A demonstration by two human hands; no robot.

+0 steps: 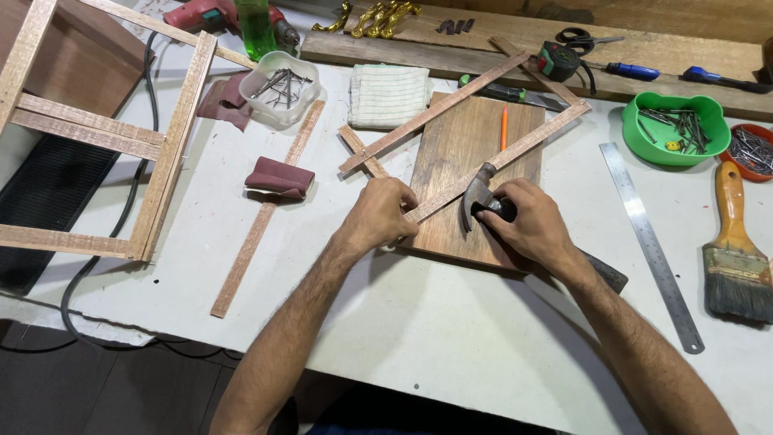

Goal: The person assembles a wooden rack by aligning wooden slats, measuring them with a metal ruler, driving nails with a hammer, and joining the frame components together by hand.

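we've got our left hand (385, 211) clamped down on the corner where the thin wood strips (491, 157) meet, pinning the joint so it doesn't skate around on the board (451, 209) underneath — the board's there as a solid backing. our right hand (531, 225) is wrapped around the hammer (481, 192) right up by the head, choked up for small careful taps. count-wise: one hammer, three tubs of nails (280, 84), one steel ruler (651, 242), one paintbrush (734, 250), one sanding block (279, 179), one folded cloth (390, 95).
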